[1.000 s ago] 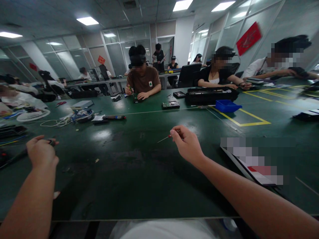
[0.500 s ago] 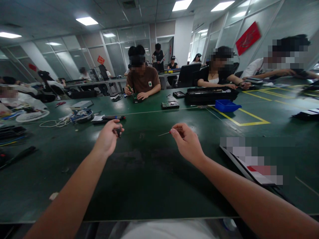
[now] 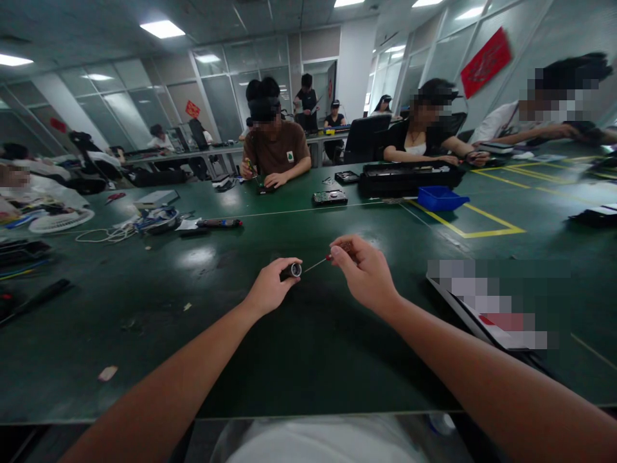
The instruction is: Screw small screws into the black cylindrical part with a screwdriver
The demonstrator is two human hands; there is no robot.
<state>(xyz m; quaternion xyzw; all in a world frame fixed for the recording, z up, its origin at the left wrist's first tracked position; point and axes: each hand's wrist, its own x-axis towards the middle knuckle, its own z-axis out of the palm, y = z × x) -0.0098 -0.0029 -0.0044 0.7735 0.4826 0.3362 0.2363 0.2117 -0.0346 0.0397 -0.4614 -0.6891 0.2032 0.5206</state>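
My left hand is closed round a small black cylinder, whose round, silver-rimmed end faces right. Whether it is a torch or a loupe I cannot tell. Between the thumb and fingers of my right hand is a thin screwdriver with a red part at the grip; the rest of its handle is hidden by the hand. Its slim metal shaft points left and down, the tip close to the cylinder's end. Contact between the two is too small to make out. Both hands are above the green table.
A circuit-board drive, a blue tray and a long black housing lie beyond my hands. Tools and a cable bundle sit at left. A blurred-out flat item lies right. Opposite, a person in a brown shirt works.
My left hand has moved right and slightly down, bringing the black cylinder up to the screwdriver tip. My right hand has stayed nearly in place, its screwdriver now tilted more steeply.
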